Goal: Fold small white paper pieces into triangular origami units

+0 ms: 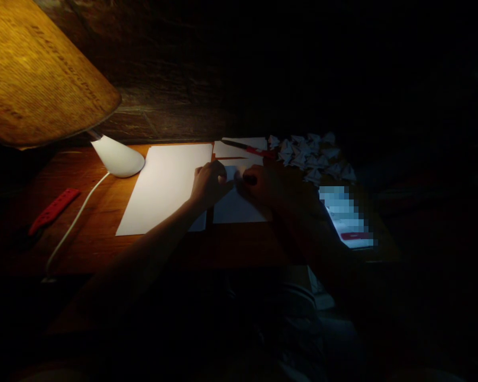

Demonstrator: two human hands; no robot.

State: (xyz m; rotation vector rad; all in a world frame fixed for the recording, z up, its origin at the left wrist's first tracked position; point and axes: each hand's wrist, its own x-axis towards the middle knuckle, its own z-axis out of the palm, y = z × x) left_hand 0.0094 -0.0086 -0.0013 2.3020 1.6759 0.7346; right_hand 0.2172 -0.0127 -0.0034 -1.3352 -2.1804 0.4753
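Note:
Between my two hands is a small piece of white paper (230, 172), pinched at its left side by my left hand (210, 179). The fingers of my right hand (258, 182) are closed at the paper's right side; they are dim and somewhat blurred. Both hands are just above a white sheet (239, 209) lying on the wooden table. Left of them lies a stack of larger white paper (171, 185). Beyond the hands, a dark blade with a red handle (258, 152) lies across another piece of paper (239, 144).
A pile of folded paper pieces (306, 154) is at the back right, near a lit phone (346, 215). A lamp with a yellow shade (43, 79) and white base (121, 158) stands left, its white cord (77, 217) running down past a red power strip (56, 209).

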